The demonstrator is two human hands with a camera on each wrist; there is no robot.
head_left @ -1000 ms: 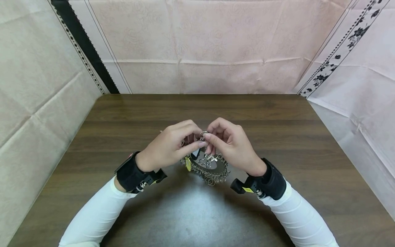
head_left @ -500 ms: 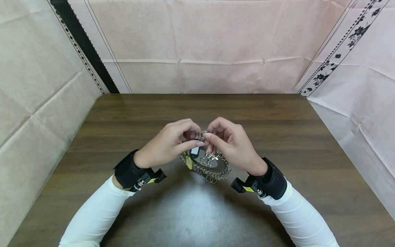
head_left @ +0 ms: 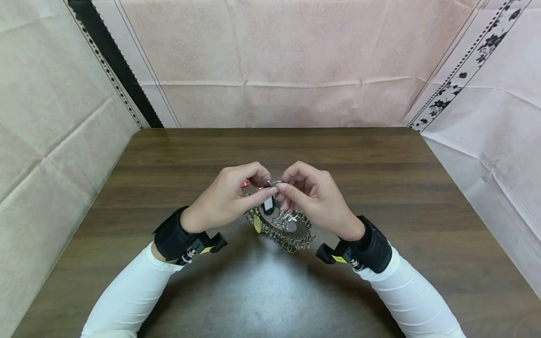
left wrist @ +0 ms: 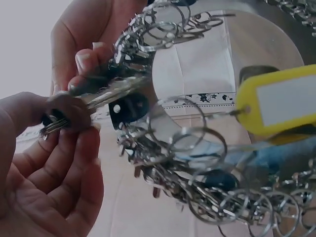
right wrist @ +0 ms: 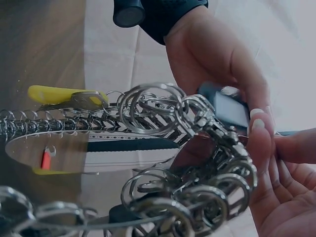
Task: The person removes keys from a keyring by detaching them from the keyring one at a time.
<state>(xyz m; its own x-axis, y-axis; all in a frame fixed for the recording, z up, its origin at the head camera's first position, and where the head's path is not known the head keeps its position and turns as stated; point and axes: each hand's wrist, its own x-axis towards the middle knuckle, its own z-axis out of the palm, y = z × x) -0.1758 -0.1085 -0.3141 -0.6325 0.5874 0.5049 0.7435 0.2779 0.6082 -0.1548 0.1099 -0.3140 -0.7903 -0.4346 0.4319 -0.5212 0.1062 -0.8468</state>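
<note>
In the head view, my left hand (head_left: 226,195) and right hand (head_left: 317,197) meet at the fingertips over a round mirror-like ring (head_left: 302,227) hung with many metal split rings. My left thumb and fingers pinch a key (left wrist: 74,111) by its round head, shown blurred in the left wrist view. Between my right thumb and index finger I hold a split ring (head_left: 276,183). Below the fingertips hangs a black key tag (head_left: 267,205) with a white label. A yellow key tag (left wrist: 279,101) hangs on the ring's left side, and something red (head_left: 245,183) shows at my left fingers.
All this is over a brown wooden table (head_left: 203,150). Pale cloth (head_left: 296,61) hangs behind and at both sides. Black wrist bands with cameras (head_left: 217,241) project inward near the ring. Split rings (right wrist: 153,106) overlap densely round its rim.
My left hand has shifted slightly left and its fingers have spread a little. The black tag now shows more fully below, and something red has come into sight. My right hand has barely moved.
</note>
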